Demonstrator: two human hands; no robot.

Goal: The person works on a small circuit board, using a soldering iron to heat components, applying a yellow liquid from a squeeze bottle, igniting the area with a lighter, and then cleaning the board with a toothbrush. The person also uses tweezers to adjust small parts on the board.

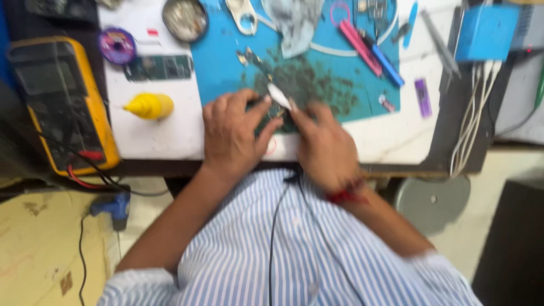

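Observation:
My left hand (232, 133) presses down on a small dark circuit board (271, 115) at the near edge of a stained blue work mat (226, 62). My right hand (324, 146) grips a slim white-tipped tool (279, 96), its tip angled over the board between both hands. The board is mostly hidden under my fingers. The frame is blurred, so fine detail is lost. A red thread band sits on my right wrist.
A yellow multimeter (62, 102) lies at the left, with a yellow bottle (149, 106), another circuit board (158, 67), a purple spool (117, 45) and a round metal dish (185, 19). Pink and blue tools (371, 50), a blue box (487, 31) and white cables (470, 119) are at the right.

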